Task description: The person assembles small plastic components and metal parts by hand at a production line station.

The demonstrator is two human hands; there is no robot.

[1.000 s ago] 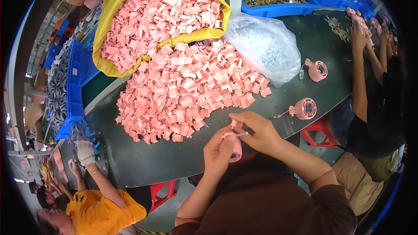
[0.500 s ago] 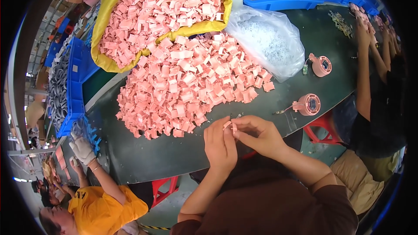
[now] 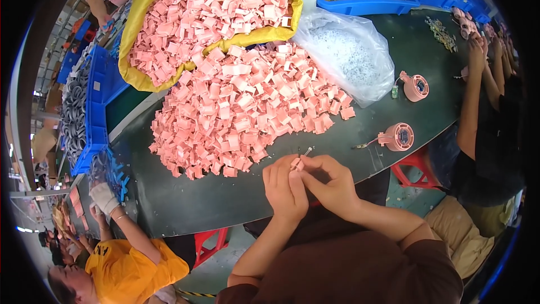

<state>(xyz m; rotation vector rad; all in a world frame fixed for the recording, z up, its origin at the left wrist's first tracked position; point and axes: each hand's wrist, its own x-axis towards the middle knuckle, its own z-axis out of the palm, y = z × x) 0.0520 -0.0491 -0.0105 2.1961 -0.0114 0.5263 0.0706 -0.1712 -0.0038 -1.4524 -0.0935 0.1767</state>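
Near the table's front edge, my left hand (image 3: 286, 190) is closed on a small pink plastic part (image 3: 297, 164). My right hand (image 3: 333, 184) meets it there, its thumb and fingers pinched at the same part. A small pale, thin piece (image 3: 308, 150) sticks up just beyond my fingertips; what it is I cannot make out. Beyond my hands lies a big heap of pink plastic parts (image 3: 236, 112). To the right, a round pink housing (image 3: 400, 137) with a wire lies on the table, and another round pink housing (image 3: 416, 86) lies farther back.
A yellow sack (image 3: 130, 50) of pink parts stands behind the heap, beside a clear plastic bag (image 3: 360, 62) of small pieces. Blue bins (image 3: 368, 7) line the back; another blue bin (image 3: 97, 110) holds grey rings at left. Co-workers sit at both sides, one in an orange shirt (image 3: 132, 264).
My right fingers have closed in nearer to my left fingertips around the pink part. The pale piece beyond them shows more now. At left, the co-worker's gloved hand has moved down.
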